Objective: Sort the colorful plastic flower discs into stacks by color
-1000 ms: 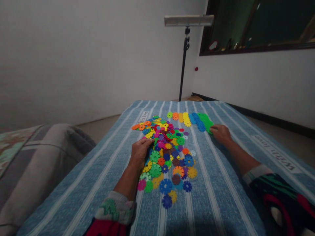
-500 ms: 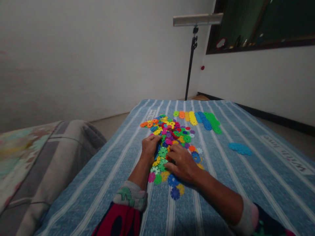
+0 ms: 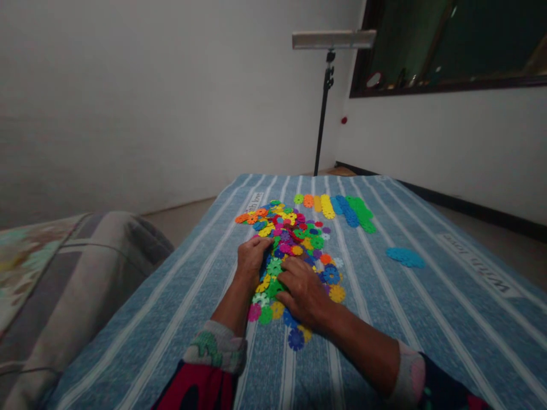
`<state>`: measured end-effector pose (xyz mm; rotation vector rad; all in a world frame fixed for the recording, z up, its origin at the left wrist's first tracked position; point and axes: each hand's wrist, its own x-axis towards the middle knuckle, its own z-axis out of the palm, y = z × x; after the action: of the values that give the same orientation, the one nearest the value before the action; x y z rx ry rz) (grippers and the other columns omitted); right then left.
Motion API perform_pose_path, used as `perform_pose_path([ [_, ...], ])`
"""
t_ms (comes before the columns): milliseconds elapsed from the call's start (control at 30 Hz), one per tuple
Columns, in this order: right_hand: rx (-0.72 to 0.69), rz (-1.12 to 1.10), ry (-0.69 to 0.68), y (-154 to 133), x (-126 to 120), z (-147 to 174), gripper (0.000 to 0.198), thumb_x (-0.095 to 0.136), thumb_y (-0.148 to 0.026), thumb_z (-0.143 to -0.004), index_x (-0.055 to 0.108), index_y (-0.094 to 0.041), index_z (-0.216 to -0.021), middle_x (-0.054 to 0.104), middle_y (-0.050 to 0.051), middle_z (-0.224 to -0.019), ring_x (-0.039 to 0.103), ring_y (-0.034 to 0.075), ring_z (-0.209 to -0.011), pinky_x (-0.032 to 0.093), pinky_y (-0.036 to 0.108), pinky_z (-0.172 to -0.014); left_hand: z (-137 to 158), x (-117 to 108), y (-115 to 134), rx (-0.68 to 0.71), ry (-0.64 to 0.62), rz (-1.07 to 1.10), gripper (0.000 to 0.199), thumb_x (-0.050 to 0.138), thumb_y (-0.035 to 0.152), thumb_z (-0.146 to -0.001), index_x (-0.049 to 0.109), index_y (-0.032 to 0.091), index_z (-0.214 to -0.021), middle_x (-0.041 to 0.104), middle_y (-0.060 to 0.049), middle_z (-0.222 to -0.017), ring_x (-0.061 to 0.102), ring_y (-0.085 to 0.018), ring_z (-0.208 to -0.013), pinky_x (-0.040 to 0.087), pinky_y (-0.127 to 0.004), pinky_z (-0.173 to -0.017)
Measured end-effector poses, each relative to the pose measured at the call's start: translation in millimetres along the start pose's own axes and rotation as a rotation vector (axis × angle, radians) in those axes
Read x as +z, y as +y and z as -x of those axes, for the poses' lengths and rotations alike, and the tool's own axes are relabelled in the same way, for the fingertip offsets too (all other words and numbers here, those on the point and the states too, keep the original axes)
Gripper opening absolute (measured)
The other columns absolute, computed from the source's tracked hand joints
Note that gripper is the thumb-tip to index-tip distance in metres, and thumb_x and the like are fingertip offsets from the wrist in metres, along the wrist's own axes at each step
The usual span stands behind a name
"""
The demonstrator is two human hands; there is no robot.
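A heap of colourful plastic snowflake discs (image 3: 274,266) lies on the blue striped cloth (image 3: 205,267). My left hand (image 3: 252,259) rests along the heap's left side, its fingers drawn together at the discs. Dark blue shows beside its palm, but what those fingers hold is hidden. Over the heap's right side, my right hand (image 3: 305,290) is palm down with bent fingers. Its thumb and forefinger are apart beside a green disc (image 3: 273,288). Nearer me lie a dark blue disc (image 3: 296,339) and a pink disc (image 3: 254,312).
Beyond the heap are rows of overlapping discs sorted by colour, including a yellow row (image 3: 327,206) and a green row (image 3: 361,213). A light blue group (image 3: 405,257) lies at right. A lamp stand (image 3: 321,119) rises behind; a grey draped cover (image 3: 115,256) is at left.
The whole view has shifted slightly, so things appear further left. My right hand has moved a little over the discs, uncovering a yellow one by its wrist. My left hand stays at the heap's edge.
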<state>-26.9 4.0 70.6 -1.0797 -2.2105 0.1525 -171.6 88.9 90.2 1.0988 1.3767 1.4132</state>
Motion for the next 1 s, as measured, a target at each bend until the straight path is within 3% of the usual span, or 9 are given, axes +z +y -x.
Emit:
perform_pose_path([
  [367,0.069,-0.334,0.025,6.7,-6.7,-5.4,0.016,0.062,-0.011,-0.082,0.061,-0.02,-0.069,0.065,0.003,-0.086,0.059,0.018,-0.091,0.047,0.032,-0.087,0.4,0.0,5.6,-0.01,0.003,0.007,0.02,0.077,0.035,-0.052,0.077,0.019,-0.064,0.074,-0.005,-0.072,0.061,-0.02,-0.074,0.047,-0.031,-0.071],
  [667,0.222,-0.447,0.179,34.9,-33.4,-10.8,0.02,0.057,-0.014,-0.083,0.062,-0.02,-0.065,0.066,0.002,-0.079,0.062,0.016,-0.082,0.047,0.029,-0.08,-3.7,-1.4,3.3,-0.014,0.011,-0.012,0.022,0.077,0.037,-0.052,0.077,0.019,-0.066,0.075,-0.005,-0.075,0.064,-0.021,-0.077,0.048,-0.034,-0.077],
  [800,0.278,-0.392,0.293,72.2,-48.6,-9.5,0.019,0.055,-0.021,-0.083,0.065,-0.02,-0.066,0.066,0.003,-0.077,0.062,0.018,-0.081,0.048,0.031,-0.079,-1.3,-1.8,6.8,-0.029,0.012,-0.033,0.023,0.077,0.037,-0.053,0.078,0.019,-0.067,0.073,-0.004,-0.072,0.063,-0.021,-0.076,0.047,-0.032,-0.074],
  [1000,0.481,-0.134,0.476,168.5,-102.5,5.5,0.018,0.059,-0.029,-0.077,0.069,-0.021,-0.065,0.069,0.006,-0.075,0.064,0.023,-0.078,0.05,0.041,-0.083,-2.0,-2.2,6.6,-0.019,0.008,-0.049,0.024,0.076,0.038,-0.053,0.078,0.018,-0.067,0.072,-0.004,-0.07,0.063,-0.02,-0.075,0.046,-0.032,-0.072],
])
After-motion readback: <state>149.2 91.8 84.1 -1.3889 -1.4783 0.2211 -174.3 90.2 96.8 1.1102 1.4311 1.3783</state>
